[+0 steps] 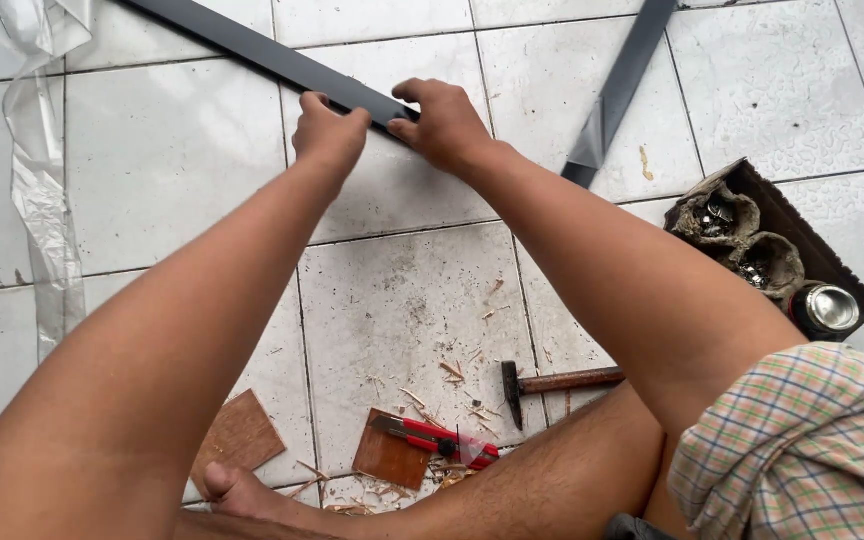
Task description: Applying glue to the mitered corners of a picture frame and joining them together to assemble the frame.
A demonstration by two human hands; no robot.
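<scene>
Both sets of fingers clamped on the dark strip (282, 62): left hand (329, 130) pinching its near edge, right hand (444, 122) gripping just beside. Strip runs diagonally across the tiled floor (172, 150); hammer (552, 384) and red utility knife (437, 438) lie well below it.

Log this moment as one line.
left hand: on dark strip | right hand: on strip | hammer, red cutter: on floor

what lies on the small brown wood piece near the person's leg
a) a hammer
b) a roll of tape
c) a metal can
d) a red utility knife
d: the red utility knife rests with its tip end on the small brown wood piece, while the hammer lies apart on the tiled floor.
</scene>
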